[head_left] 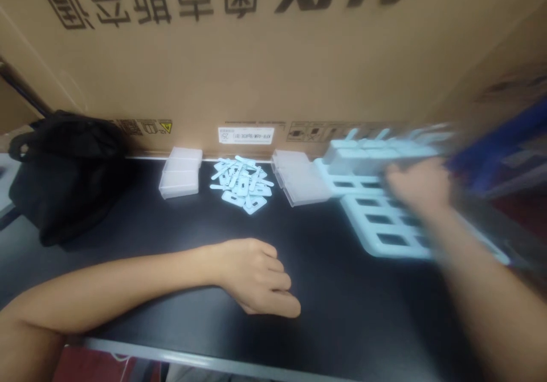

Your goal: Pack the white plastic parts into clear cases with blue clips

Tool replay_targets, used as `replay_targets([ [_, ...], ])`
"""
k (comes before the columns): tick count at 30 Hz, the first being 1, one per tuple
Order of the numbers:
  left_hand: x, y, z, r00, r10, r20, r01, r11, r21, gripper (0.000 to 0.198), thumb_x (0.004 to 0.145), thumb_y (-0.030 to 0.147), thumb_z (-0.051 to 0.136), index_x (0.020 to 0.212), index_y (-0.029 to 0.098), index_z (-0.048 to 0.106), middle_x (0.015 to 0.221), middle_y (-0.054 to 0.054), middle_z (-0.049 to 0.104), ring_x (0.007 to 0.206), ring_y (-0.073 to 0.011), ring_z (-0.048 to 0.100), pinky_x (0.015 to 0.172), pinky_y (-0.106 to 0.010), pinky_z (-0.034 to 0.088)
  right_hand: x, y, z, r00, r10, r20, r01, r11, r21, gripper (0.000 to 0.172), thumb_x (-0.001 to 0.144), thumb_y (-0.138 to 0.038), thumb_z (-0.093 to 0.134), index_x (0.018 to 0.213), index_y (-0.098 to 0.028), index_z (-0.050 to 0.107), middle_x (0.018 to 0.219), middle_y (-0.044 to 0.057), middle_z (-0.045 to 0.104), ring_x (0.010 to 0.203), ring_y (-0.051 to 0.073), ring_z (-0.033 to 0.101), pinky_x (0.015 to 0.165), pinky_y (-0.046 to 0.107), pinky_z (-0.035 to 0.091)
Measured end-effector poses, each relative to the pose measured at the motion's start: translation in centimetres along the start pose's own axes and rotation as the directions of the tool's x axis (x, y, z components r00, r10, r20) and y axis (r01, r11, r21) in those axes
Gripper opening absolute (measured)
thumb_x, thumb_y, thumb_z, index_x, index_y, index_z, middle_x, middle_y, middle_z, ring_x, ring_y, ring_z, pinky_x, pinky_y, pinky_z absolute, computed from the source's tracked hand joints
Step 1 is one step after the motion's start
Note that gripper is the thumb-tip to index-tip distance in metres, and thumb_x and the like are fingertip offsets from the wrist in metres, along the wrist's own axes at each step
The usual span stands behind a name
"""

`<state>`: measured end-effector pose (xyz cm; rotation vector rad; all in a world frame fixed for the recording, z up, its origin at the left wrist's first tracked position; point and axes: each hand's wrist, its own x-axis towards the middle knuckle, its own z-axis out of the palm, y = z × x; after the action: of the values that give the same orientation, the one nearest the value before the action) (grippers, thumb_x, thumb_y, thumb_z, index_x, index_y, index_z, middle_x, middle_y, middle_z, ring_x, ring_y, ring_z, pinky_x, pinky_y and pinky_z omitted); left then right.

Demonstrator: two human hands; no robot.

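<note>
My left hand (pixel 262 279) rests on the black tabletop as a closed fist, knuckles up, and nothing shows in it. At the right, my right hand (pixel 416 185) is smeared by motion over a light-blue rack (pixel 363 228) with rectangular openings; its fingers cannot be made out. Along the rack's back row stand several translucent ice-pop moulds (pixel 354 160) with light-blue handles sticking up. Left of the rack lie stacked translucent mould cups (pixel 301 177). Beside them is a loose pile of light-blue handled sticks (pixel 243 183). More translucent cups (pixel 182 171) lie left of the pile.
A large cardboard box (pixel 256 74) with upside-down print walls off the table's back. The black bag (pixel 72 177) sits at the left. A blurred blue object (pixel 504 143) juts in at the far right. The table's metal front edge (pixel 171 353) runs along the bottom.
</note>
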<state>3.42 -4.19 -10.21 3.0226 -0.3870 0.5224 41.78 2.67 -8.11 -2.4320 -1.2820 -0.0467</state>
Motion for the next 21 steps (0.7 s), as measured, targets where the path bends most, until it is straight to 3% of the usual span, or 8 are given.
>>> replay_targets([
  [3, -0.4, -0.1, 0.2, 0.995, -0.092, 0.032, 0.092, 0.996, -0.002, 0.014, 0.089, 0.021, 0.060, 0.079, 0.023, 0.051, 0.069, 0.001, 0.059, 0.061, -0.0151, 0.054, 0.059, -0.035, 0.036, -1.5, -1.7, -1.3, 0.980, 0.194, 0.039, -0.197, 0.975, 0.107, 0.083, 0.101, -0.048, 0.043, 0.149, 0.019, 0.035, 0.147, 0.048, 0.046, 0.140, 0.051, 0.050, 0.097, 0.048, 0.039],
  [6, -0.3, -0.4, 0.1, 0.972, -0.228, 0.056, 0.231, 0.972, -0.051, 0.011, 0.091, 0.025, 0.059, 0.085, 0.023, 0.051, 0.076, 0.000, 0.065, 0.067, -0.0160, 0.060, 0.062, -0.034, 0.039, -2.3, -2.3, -2.1, 0.970, 0.244, -0.011, -0.235, 0.943, 0.237, 0.088, 0.100, -0.053, 0.048, 0.153, 0.017, 0.034, 0.152, 0.046, 0.044, 0.144, 0.050, 0.048, 0.103, 0.047, 0.039],
  [8, -0.3, -0.6, 0.0, 0.956, -0.283, 0.074, 0.288, 0.955, -0.069, 0.010, 0.093, 0.024, 0.058, 0.086, 0.023, 0.051, 0.078, 0.000, 0.068, 0.068, -0.0157, 0.061, 0.063, -0.033, 0.040, -2.5, -2.1, -2.6, 0.950, 0.293, -0.109, -0.244, 0.912, 0.330, 0.089, 0.098, -0.054, 0.050, 0.154, 0.014, 0.035, 0.153, 0.044, 0.045, 0.145, 0.047, 0.048, 0.106, 0.045, 0.039],
  [13, -0.2, -0.7, -0.2, 0.942, -0.330, 0.056, 0.334, 0.932, -0.142, 0.016, 0.097, 0.027, 0.058, 0.084, 0.023, 0.050, 0.077, 0.001, 0.067, 0.065, -0.0147, 0.059, 0.061, -0.033, 0.039, -3.4, -2.1, -4.7, 0.873, 0.329, -0.361, -0.135, 0.873, 0.468, 0.054, 0.096, -0.032, 0.043, 0.138, -0.003, 0.060, 0.138, 0.031, 0.065, 0.127, 0.039, 0.064, 0.103, 0.043, 0.047],
  [15, -0.2, -0.8, -0.4, 0.926, -0.378, 0.017, 0.371, 0.900, -0.228, 0.028, 0.103, 0.033, 0.054, 0.079, 0.022, 0.046, 0.071, 0.002, 0.062, 0.062, -0.0139, 0.055, 0.060, -0.032, 0.037, -4.5, -3.1, -5.3, 0.891, 0.279, -0.357, -0.034, 0.827, 0.560, 0.043, 0.090, -0.028, 0.045, 0.121, -0.008, 0.066, 0.129, 0.030, 0.068, 0.120, 0.040, 0.066, 0.098, 0.046, 0.050],
  [17, -0.3, -1.0, -0.9, 0.890, -0.456, -0.016, 0.420, 0.832, -0.363, 0.038, 0.107, 0.038, 0.048, 0.074, 0.022, 0.039, 0.063, 0.003, 0.051, 0.057, -0.0128, 0.047, 0.058, -0.031, 0.034, -6.1, -4.7, -5.4, 0.950, 0.169, -0.262, 0.078, 0.684, 0.725, 0.030, 0.084, -0.030, 0.047, 0.104, -0.014, 0.063, 0.121, 0.028, 0.068, 0.115, 0.041, 0.066, 0.093, 0.048, 0.051],
  [19, -0.5, -1.3, -1.1, 0.816, -0.575, -0.059, 0.456, 0.702, -0.547, 0.040, 0.110, 0.041, 0.042, 0.075, 0.022, 0.036, 0.061, 0.004, 0.041, 0.054, -0.0117, 0.040, 0.056, -0.029, 0.033, -8.4, -6.8, -5.1, 0.994, -0.013, -0.106, 0.098, 0.502, 0.859, 0.020, 0.078, -0.032, 0.052, 0.094, -0.020, 0.056, 0.108, 0.021, 0.069, 0.103, 0.036, 0.067, 0.088, 0.047, 0.053],
  [21, -0.7, -1.8, -1.0, 0.711, -0.692, -0.126, 0.385, 0.533, -0.753, 0.037, 0.111, 0.045, 0.039, 0.081, 0.023, 0.037, 0.062, 0.006, 0.036, 0.052, -0.0103, 0.035, 0.054, -0.026, 0.032, -11.5, -9.0, -4.5, 0.978, -0.205, 0.036, 0.056, 0.425, 0.903, 0.019, 0.073, -0.034, 0.062, 0.087, -0.023, 0.054, 0.087, 0.010, 0.067, 0.085, 0.028, 0.067, 0.082, 0.042, 0.055],
])
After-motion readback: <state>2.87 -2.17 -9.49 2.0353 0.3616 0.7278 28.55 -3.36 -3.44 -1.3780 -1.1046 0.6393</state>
